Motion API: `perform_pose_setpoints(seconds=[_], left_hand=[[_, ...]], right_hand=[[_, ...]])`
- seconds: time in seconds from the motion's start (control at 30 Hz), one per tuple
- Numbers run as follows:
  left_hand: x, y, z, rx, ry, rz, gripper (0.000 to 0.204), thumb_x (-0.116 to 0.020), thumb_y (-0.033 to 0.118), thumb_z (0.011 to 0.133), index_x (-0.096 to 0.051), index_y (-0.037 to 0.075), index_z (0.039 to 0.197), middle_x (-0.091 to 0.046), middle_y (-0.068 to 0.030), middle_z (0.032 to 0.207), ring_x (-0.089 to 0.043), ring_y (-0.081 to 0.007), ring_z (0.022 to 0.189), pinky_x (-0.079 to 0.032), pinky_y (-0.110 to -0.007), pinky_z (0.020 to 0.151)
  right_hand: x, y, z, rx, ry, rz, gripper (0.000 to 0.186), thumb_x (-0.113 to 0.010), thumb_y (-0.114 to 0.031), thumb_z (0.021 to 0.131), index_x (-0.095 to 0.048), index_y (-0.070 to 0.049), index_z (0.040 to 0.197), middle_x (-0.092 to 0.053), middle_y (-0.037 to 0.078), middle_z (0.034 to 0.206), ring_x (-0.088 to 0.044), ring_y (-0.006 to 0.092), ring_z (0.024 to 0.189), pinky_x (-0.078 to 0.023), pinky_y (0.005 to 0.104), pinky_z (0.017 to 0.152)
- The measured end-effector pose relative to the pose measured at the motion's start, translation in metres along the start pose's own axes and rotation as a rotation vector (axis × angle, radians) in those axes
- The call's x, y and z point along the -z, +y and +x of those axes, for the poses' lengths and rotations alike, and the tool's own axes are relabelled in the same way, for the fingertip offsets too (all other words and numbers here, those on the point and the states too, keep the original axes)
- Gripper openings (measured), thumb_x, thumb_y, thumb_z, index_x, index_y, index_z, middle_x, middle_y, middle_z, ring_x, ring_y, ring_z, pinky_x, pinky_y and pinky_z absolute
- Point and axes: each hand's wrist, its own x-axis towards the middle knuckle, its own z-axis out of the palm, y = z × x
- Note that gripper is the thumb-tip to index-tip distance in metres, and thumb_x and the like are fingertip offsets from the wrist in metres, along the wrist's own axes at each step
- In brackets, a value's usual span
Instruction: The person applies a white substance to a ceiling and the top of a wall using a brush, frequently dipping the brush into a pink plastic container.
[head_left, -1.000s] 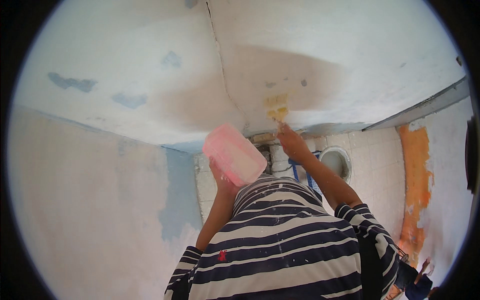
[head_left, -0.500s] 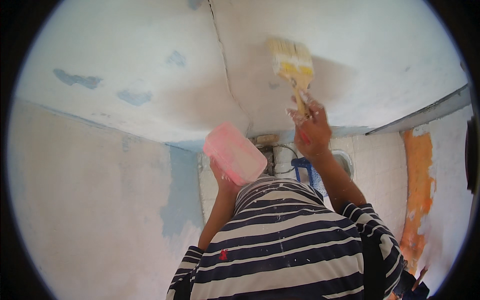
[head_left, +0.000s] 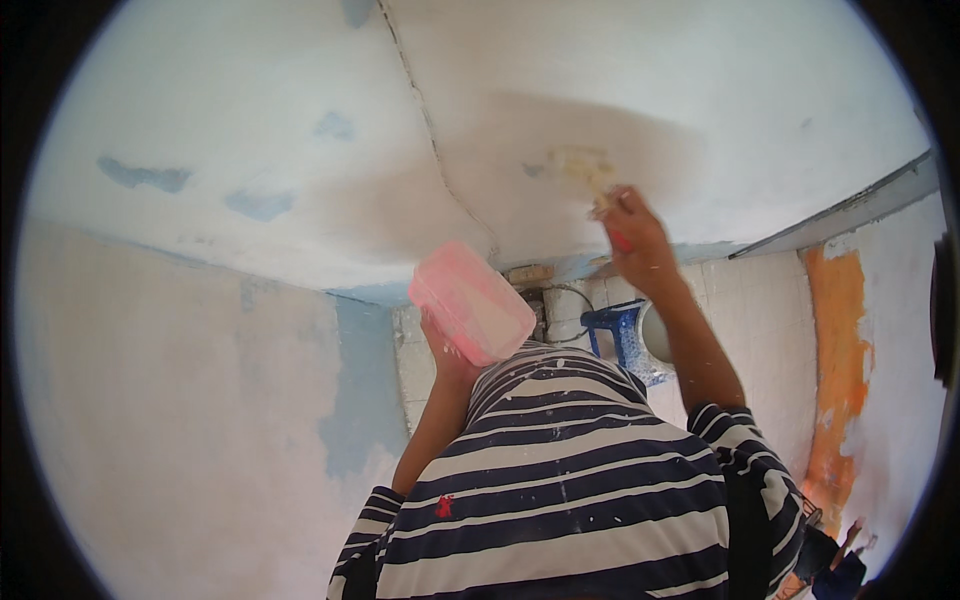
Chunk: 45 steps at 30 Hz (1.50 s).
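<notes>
My left hand (head_left: 447,350) grips a pink plastic tub (head_left: 462,325) from its left side and below. Pale paint shows inside the tub, which is tilted in front of my striped shirt. In my right hand (head_left: 640,240) is a paintbrush (head_left: 583,165) with pale bristles, raised over the pale wall (head_left: 560,60). The brush is smeared by motion, so I cannot tell whether its bristles touch the wall. Greyish-blue patches (head_left: 260,204) and a long crack (head_left: 428,115) mark this wall.
Below on the tiled floor (head_left: 770,340) stands a blue stool (head_left: 628,340) with a round pale container (head_left: 655,332) by it. A brick (head_left: 530,274) lies at the wall's foot. An orange strip (head_left: 838,350) runs down the right wall. Part of another person (head_left: 840,570) shows at lower right.
The brush has come down and turned, its bristle end now lower and blurred. My right hand has shifted slightly to the right. The tub in my left hand has barely moved.
</notes>
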Motion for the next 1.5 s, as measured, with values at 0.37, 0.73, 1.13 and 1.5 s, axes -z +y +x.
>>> perform_pose_setpoints(seconds=[0.37,0.73,1.13,1.5], left_hand=[[-0.027,0.003,-0.005,0.026,0.009,0.027,0.059,-0.035,0.056,0.099,-0.038,0.014,0.140,-0.049,-0.0080,0.138,-0.050,-0.0296,0.126,-0.045,-0.050,0.102],[-0.017,0.002,-0.007,0.017,0.055,0.027,0.056,-0.037,0.053,0.100,-0.041,0.012,0.137,-0.054,-0.0076,0.130,-0.055,-0.0284,0.118,-0.049,-0.047,0.098],[-0.021,0.001,-0.003,0.063,-0.003,-0.049,0.053,-0.036,0.051,0.100,-0.044,0.013,0.136,-0.056,-0.0076,0.130,-0.056,-0.0273,0.118,-0.048,-0.047,0.098],[-0.005,-0.005,-0.003,0.067,0.085,-0.147,0.068,-0.037,0.060,0.096,-0.039,0.013,0.143,-0.051,-0.0103,0.139,-0.051,-0.0324,0.125,-0.044,-0.051,0.103]], right_hand=[[-0.054,0.064,-0.088,-0.087,-0.088,-0.062,0.027,-0.060,0.011,0.070,-0.066,-0.003,0.093,-0.056,0.024,0.126,-0.055,0.0400,0.121,-0.050,0.0410,0.093],[0.014,0.003,-0.009,-0.037,0.106,0.005,0.027,-0.057,0.013,0.072,-0.066,-0.005,0.090,-0.057,0.017,0.106,-0.061,0.0385,0.094,-0.051,0.0366,0.080],[-0.062,0.079,-0.091,-0.072,0.101,-0.080,0.027,-0.057,0.011,0.069,-0.068,-0.006,0.086,-0.061,0.021,0.113,-0.061,0.0416,0.103,-0.053,0.0424,0.084],[-0.078,0.070,-0.109,-0.113,0.103,0.044,0.015,-0.061,0.006,0.077,-0.067,-0.003,0.086,-0.066,0.017,0.094,-0.062,0.0376,0.098,-0.049,0.0449,0.089]])
